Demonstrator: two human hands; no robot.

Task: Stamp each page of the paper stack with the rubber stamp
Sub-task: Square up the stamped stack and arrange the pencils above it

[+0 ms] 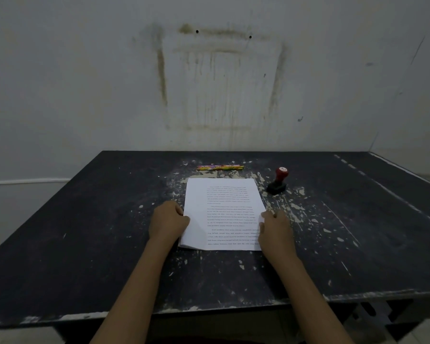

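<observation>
A white paper stack [224,212] with printed text lies flat in the middle of the black table [85,232]. My left hand [168,220] rests at the stack's left edge, fingers curled against it. Along the right edge sits my right hand [274,230], with the fingertips on the top page. The rubber stamp [278,181], with a red knob and a black base, stands upright just beyond the stack's far right corner, apart from both hands.
Several colourful pencils [220,167] lie side by side beyond the stack's far edge. A stained grey wall [221,83] rises directly behind the table. The tabletop is scuffed with white paint chips.
</observation>
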